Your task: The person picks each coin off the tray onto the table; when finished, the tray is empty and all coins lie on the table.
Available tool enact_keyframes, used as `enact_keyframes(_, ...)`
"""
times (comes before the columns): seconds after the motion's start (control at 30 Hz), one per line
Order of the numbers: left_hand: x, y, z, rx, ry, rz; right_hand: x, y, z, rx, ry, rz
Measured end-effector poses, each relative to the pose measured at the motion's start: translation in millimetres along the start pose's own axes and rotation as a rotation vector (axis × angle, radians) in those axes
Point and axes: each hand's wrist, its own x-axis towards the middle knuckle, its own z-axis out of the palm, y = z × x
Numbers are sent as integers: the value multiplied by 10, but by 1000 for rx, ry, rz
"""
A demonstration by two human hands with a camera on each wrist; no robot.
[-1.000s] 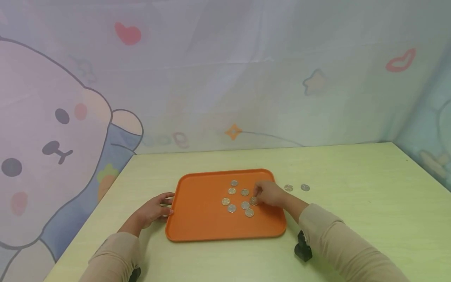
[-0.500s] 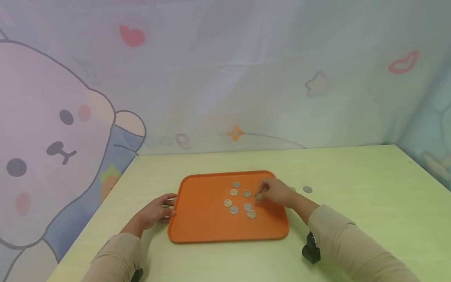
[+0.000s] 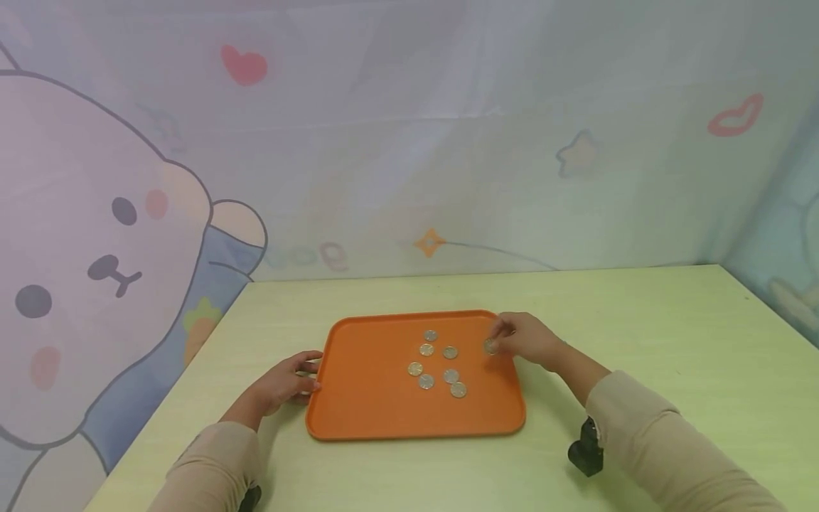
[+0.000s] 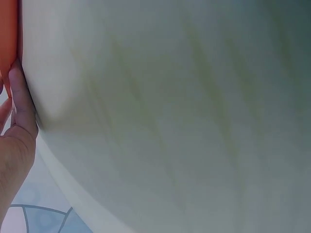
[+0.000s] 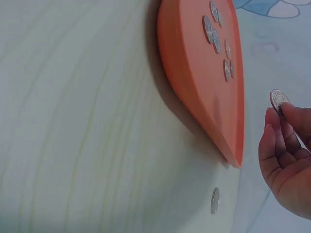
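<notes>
An orange tray [image 3: 358,398] lies on the pale green table and holds several silver coins [image 3: 426,349] in a loose cluster. My right hand [image 3: 498,340] hovers over the tray's right edge, thumb and fingertip pinching one coin [image 3: 490,346]. In the right wrist view this pinched coin [image 5: 278,101] stands on edge above the fingers [image 5: 272,136], beside the tray [image 5: 194,82]. My left hand [image 3: 301,377] rests against the tray's left rim. In the left wrist view a straight finger [image 4: 22,97] lies along that rim [image 4: 7,43].
One more coin [image 5: 215,200] lies on the table [image 5: 73,121] just past the tray's right edge; the right hand hides it in the head view. A black wrist mount [image 3: 585,448] hangs under the right sleeve. A cartoon-printed curtain [image 3: 409,142] backs the table.
My right hand picked a coin out of the cluster on the tray and carried it right and a little farther away, to the tray's right edge. The left hand stayed put.
</notes>
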Motion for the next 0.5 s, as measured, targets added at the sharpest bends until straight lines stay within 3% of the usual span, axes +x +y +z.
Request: enact_keyframes(0.5, -19, 27, 8, 22, 1, -1, -160, 222, -356, -20, 57, 39)
